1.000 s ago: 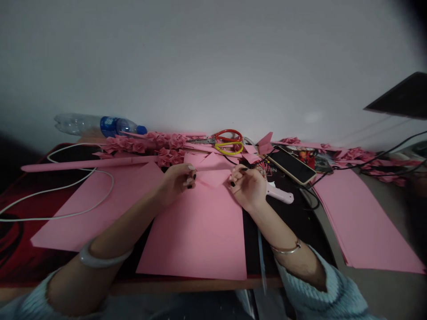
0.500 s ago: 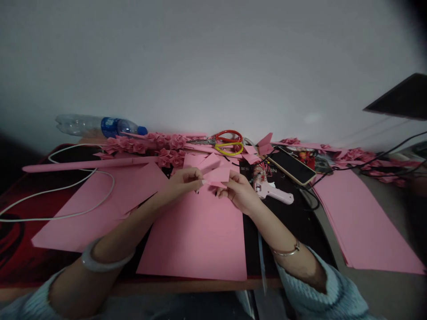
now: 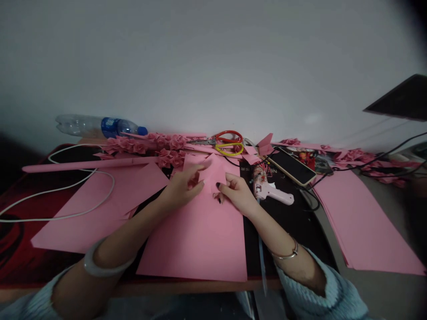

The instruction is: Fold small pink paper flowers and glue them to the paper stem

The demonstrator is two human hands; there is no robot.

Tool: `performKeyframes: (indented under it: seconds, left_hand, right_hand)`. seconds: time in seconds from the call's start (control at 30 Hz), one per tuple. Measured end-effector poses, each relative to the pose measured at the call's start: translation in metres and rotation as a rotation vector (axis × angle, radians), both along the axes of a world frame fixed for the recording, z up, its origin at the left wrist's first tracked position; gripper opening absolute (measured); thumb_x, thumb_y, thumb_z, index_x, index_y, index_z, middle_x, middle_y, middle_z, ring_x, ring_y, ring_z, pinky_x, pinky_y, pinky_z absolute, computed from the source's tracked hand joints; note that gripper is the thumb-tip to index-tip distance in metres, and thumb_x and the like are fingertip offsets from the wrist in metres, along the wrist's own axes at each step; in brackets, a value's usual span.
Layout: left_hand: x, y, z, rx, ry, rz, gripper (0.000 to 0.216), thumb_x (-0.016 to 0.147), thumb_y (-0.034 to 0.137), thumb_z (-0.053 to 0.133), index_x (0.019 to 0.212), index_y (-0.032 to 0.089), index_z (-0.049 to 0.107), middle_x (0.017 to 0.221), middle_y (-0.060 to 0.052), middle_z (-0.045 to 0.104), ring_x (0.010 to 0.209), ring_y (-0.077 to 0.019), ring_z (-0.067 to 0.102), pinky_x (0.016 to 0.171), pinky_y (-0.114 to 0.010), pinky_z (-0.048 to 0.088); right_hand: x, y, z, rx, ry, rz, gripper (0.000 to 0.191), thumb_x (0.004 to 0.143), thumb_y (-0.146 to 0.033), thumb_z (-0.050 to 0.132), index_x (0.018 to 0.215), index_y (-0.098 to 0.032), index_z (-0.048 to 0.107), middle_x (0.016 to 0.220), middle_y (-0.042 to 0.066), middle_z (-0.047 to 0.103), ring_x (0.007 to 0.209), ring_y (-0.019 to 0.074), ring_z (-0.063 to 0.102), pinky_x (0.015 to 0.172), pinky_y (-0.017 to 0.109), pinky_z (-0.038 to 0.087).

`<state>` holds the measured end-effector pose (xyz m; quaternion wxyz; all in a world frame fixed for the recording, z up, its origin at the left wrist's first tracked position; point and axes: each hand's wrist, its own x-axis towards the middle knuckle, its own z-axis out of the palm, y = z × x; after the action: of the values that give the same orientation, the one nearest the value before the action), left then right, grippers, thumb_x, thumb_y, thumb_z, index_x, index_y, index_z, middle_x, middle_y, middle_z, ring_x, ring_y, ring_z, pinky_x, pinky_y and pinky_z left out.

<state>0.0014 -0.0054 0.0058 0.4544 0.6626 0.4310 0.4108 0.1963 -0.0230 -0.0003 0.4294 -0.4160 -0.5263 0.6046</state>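
A small folded piece of pink paper (image 3: 215, 174) is held up between my two hands, above a large pink sheet (image 3: 196, 240). My left hand (image 3: 184, 186) closes on its left side with thumb and fingers. On the other side, my right hand (image 3: 236, 194) pinches its lower right edge, the thumb in front and fingertips showing below. The exact folds blur into the sheet of the same colour behind. Just right of my right hand lies a pale pink glue gun (image 3: 275, 194), with a clear glue stick (image 3: 262, 253) running toward the table edge.
Scissors (image 3: 230, 143) with red and yellow handles lie behind, beside pink paper flowers (image 3: 167, 146). A phone (image 3: 293, 165) rests at right, near a pink paper stack (image 3: 363, 222). A plastic bottle (image 3: 80, 124), white cable (image 3: 110, 182) and long pink tube (image 3: 83, 165) are left.
The folded paper has turned from lying crosswise to standing more upright and looks more opened out. My left hand has shifted slightly left, my right hand slightly lower.
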Motion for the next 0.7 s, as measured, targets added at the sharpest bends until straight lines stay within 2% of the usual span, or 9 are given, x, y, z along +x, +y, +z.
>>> performKeyframes:
  seconds: [0.13,0.3,0.43,0.57,0.7]
  left_hand:
    - [0.0029,-0.0006,0.0009,-0.227,-0.202,-0.065,0.018,0.072,0.018,0.069,0.089,0.02,0.072,0.064,0.002,0.066,0.066,-0.0191,0.062,0.058,-0.025,0.045]
    - [0.0071,-0.0021,0.0064,-0.394,-0.375,-0.173,0.02,0.072,0.02,0.072,0.092,0.021,0.073,0.072,-0.003,0.072,0.073,-0.0228,0.068,0.064,-0.029,0.051]
    - [0.0053,-0.0007,0.0044,-0.428,-0.382,-0.179,0.019,0.074,0.021,0.072,0.093,0.019,0.074,0.078,-0.005,0.074,0.074,-0.0228,0.069,0.066,-0.031,0.053]
    - [0.0023,0.0013,0.0001,-0.404,-0.358,-0.121,0.025,0.073,0.021,0.074,0.097,0.019,0.074,0.075,-0.003,0.073,0.068,-0.0199,0.066,0.063,-0.028,0.053]
    - [0.0013,0.0011,0.0034,-0.459,-0.345,-0.086,0.026,0.07,0.021,0.077,0.096,0.018,0.076,0.076,-0.004,0.074,0.068,-0.02,0.067,0.061,-0.028,0.055]
  right_hand:
    - [0.0013,0.0011,-0.0031,-0.008,0.095,-0.048,0.018,0.081,-0.023,0.068,0.067,-0.02,0.056,0.042,-0.009,0.057,0.037,0.009,0.057,0.047,0.021,0.05]
    - [0.0027,0.002,-0.0039,-0.06,0.138,-0.068,0.017,0.079,-0.026,0.071,0.07,-0.017,0.06,0.05,-0.004,0.064,0.04,0.0098,0.061,0.043,0.018,0.049]
    - [0.003,0.0019,-0.0012,-0.063,0.138,-0.07,0.015,0.078,-0.026,0.072,0.071,-0.016,0.062,0.05,-0.004,0.064,0.04,0.0097,0.061,0.043,0.017,0.05]
    - [0.003,0.0019,0.0009,-0.071,0.133,-0.039,0.015,0.075,-0.025,0.074,0.069,-0.014,0.065,0.049,-0.003,0.064,0.038,0.009,0.06,0.04,0.016,0.049]
    - [0.0028,0.003,0.0012,-0.089,0.186,-0.058,0.015,0.073,-0.025,0.077,0.072,-0.015,0.066,0.053,-0.004,0.064,0.036,0.0083,0.059,0.038,0.016,0.051]
